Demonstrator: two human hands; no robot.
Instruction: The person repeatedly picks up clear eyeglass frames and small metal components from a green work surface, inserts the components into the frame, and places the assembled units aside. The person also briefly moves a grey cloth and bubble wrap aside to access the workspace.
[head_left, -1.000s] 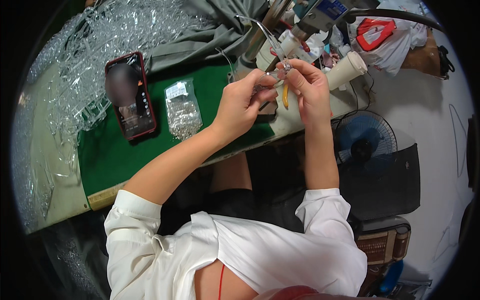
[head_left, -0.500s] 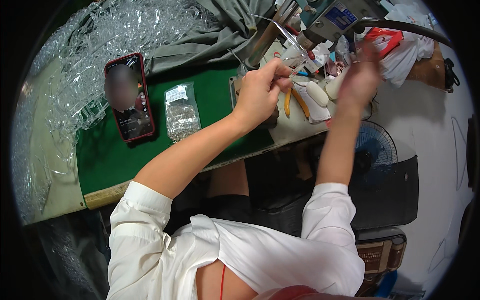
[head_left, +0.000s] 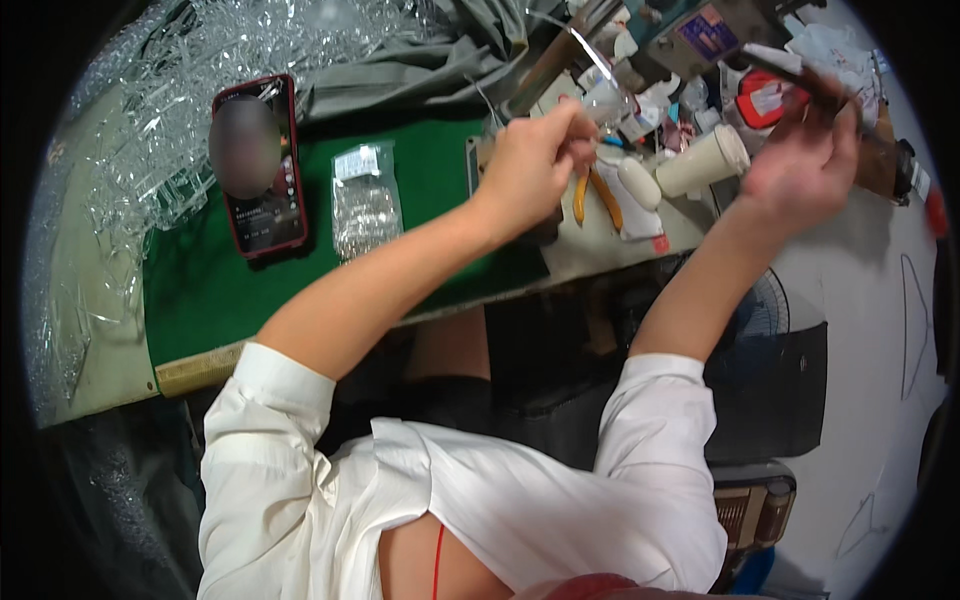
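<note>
My left hand [head_left: 535, 165] is closed, thumb and fingers pinched together, on a clear plastic eyeglass frame [head_left: 612, 100]. One thin see-through arm of the frame sticks up beyond my fingers, beside the bench machine [head_left: 700, 38]. My right hand [head_left: 800, 170] is raised on the right, its fingers curled at the dark lever [head_left: 795, 75] of that machine. The fingertips there are somewhat smeared. Just below my left hand lie yellow-handled pliers [head_left: 605, 205] and a white oval object [head_left: 638, 184]. Between my hands a cream-coloured cup [head_left: 705, 160] lies tilted on its side.
A heap of clear frames [head_left: 190, 130] covers the far left, near grey cloth [head_left: 400, 80]. On the green mat [head_left: 210, 320] lie a phone [head_left: 265, 215] in a red case and a plastic bag of small metal parts [head_left: 366, 215]. A fan [head_left: 765, 305] stands below the table edge.
My right hand has moved right and up from beside the cup to the lever, uncovering the cup. My left hand keeps its pinch on the frame, nearly in place. The view has shifted slightly.
</note>
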